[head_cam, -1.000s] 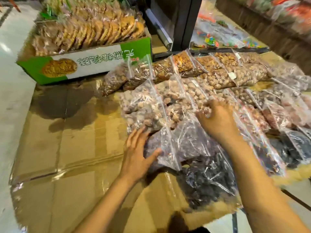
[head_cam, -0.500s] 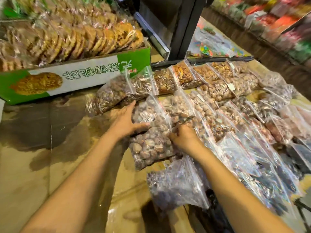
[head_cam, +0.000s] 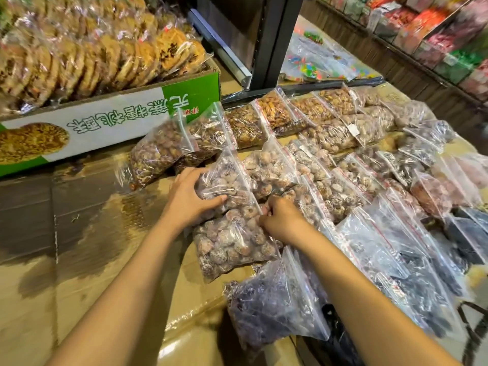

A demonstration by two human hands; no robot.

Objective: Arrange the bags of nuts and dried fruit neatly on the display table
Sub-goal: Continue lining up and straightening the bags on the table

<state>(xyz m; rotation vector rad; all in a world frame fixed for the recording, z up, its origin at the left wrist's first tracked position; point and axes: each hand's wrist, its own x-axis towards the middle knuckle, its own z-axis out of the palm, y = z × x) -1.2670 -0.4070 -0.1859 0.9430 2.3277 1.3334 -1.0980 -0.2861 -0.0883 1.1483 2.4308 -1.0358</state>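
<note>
Several clear zip bags of nuts and dried fruit lie in overlapping rows on the cardboard-covered display table. My left hand grips the left side of a bag of brown shelled nuts. Just below it lies a second bag of similar nuts; my right hand pinches its upper right edge. A bag of dark purple dried fruit sits nearest me, under my right forearm. Bags of golden nuts line the far row.
A green and white carton full of wrapped round biscuits stands at the far left. A black metal post rises behind the bags. Shelves of coloured packets run along the right. Bare cardboard stretches to the left of the bags.
Both hands left the dark fruit bags near the front and moved up to the brown nut bags. The view has tilted up and closer to the far rows.
</note>
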